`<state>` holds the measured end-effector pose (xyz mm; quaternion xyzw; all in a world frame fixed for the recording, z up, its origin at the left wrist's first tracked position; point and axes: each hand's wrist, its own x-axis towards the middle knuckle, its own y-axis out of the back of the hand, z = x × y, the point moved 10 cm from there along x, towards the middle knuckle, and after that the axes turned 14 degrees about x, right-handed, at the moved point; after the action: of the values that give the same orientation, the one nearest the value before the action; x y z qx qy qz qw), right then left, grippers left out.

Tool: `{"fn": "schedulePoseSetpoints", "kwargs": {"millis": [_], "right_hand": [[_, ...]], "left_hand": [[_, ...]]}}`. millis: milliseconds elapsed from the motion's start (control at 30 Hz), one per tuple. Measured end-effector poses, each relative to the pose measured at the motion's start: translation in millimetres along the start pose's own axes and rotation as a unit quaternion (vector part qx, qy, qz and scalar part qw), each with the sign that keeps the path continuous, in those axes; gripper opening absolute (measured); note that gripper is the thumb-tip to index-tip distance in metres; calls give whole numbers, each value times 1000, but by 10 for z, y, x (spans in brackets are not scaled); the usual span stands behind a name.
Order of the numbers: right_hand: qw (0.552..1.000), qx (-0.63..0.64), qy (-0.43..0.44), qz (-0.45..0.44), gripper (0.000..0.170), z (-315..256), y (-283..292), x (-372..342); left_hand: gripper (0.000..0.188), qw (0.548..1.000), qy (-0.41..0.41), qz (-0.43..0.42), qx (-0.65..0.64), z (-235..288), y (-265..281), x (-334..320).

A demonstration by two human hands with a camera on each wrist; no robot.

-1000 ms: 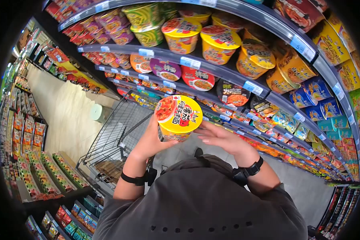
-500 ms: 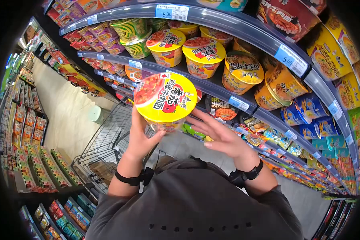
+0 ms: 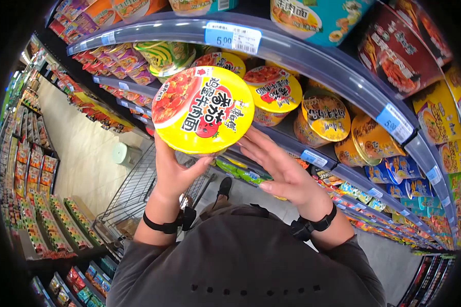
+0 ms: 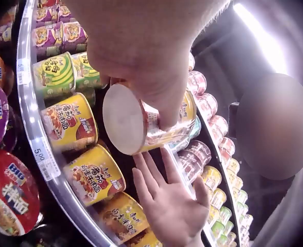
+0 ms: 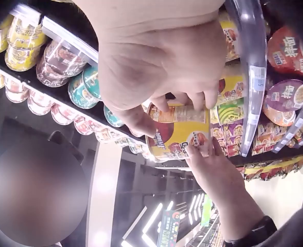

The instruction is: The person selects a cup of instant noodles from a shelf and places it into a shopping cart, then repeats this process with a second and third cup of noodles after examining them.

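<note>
A yellow-lidded noodle cup [image 3: 204,110] is held up in front of the shelf, its printed lid facing the head camera. My left hand [image 3: 175,166] grips it from the left and below, thumb along the near side. Beside its right side my right hand [image 3: 283,171] has its fingers extended; in the left wrist view this hand [image 4: 174,208] shows a spread palm near the cup [image 4: 141,121]. From the right wrist the cup's printed side [image 5: 179,131] appears between both hands, and whether the right fingertips touch it is unclear.
Shelves with a curved clear rail [image 3: 292,36] carry more noodle cups [image 3: 271,94] just behind the held one. A wire shopping cart [image 3: 133,189] stands at the lower left, and a pale green stool [image 3: 121,153] is on the aisle floor [image 3: 82,158].
The cup has come up closer to the head camera and somewhat left, carried in my left hand. My right hand has risen alongside it, and the shelves look nearer.
</note>
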<state>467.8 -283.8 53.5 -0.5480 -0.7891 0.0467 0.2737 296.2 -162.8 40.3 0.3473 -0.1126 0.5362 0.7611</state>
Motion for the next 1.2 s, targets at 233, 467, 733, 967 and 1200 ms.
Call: {"fn": "schedulePoseSetpoints", "kwargs": {"millis": [233, 467, 733, 967, 1200], "right_hand": [[999, -36, 10, 22, 89, -156, 223, 443], [997, -43, -1, 61, 90, -208, 414, 704], [993, -58, -27, 100, 94, -232, 525, 840], [991, -29, -24, 131, 93, -241, 594, 838], [993, 3, 6, 118, 83, -385, 577, 632]], "left_hand": [[100, 999, -35, -4, -24, -248, -85, 638], [102, 997, -37, -40, -45, -504, -224, 1072], [114, 991, -40, -62, -110, -652, -400, 1304], [105, 994, -54, -76, -64, -611, -478, 1420], [91, 989, -22, -82, -118, -538, -554, 1457]]}}
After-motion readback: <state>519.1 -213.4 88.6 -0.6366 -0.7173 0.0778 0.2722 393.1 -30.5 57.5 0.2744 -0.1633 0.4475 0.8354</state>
